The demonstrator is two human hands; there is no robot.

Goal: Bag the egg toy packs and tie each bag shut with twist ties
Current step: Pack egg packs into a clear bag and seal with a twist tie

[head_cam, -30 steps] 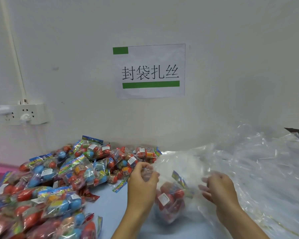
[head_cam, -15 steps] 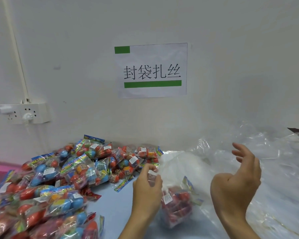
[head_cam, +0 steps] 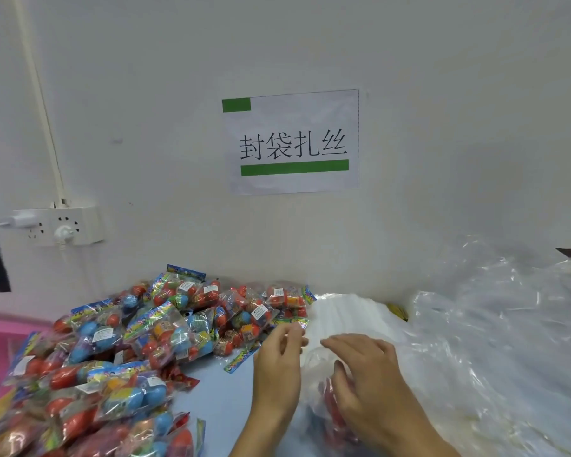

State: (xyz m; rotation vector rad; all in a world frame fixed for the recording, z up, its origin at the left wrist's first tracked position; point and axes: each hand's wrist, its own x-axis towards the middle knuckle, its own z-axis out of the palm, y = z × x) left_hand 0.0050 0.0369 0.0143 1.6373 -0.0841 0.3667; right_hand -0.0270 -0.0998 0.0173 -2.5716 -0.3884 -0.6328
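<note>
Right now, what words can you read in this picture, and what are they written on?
"封袋扎丝": black characters on the white paper sign taped to the wall, with green bars above and below.
White stickers on the egg toy packs: too small and blurred to read.
Colourful pack headers: print too blurred to read.

A plain white wall (head_cam: 442,94) fills the upper part of the view under even, soft light. A paper sign (head_cam: 292,143) is fixed flat to the wall, printed with four black characters, a small green block at its upper left and a green bar beneath. At left, a white cable duct (head_cam: 40,103) runs down to a white socket block (head_cam: 63,225) with plugs inserted. Below, a pale blue bench (head_cam: 225,400) meets the wall. A pink surface (head_cam: 10,328) shows at far left.
</note>
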